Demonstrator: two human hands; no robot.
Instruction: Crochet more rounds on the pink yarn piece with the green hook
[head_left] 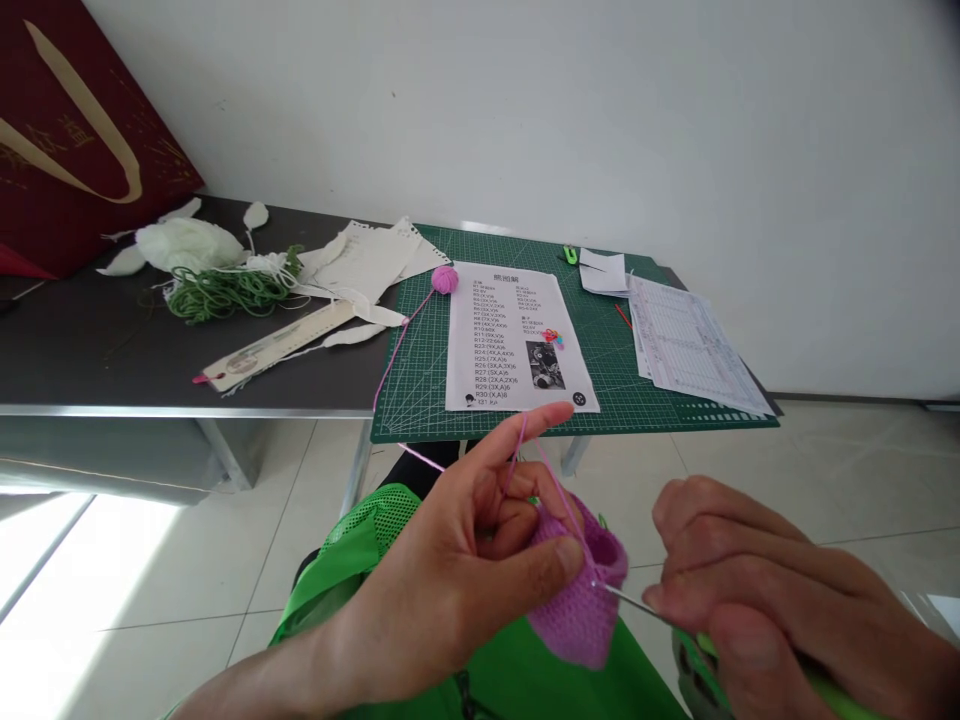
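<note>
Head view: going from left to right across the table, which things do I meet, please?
White fluffy material → green yarn → pink yarn ball → printed crochet pattern sheet → printed table sheets

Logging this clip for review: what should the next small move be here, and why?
Probably the right hand should catch the pink yarn with the crochet hook and draw it through, since the hook's tip sits at the edge of the crocheted piece and the left hand holds the yarn taut.
</note>
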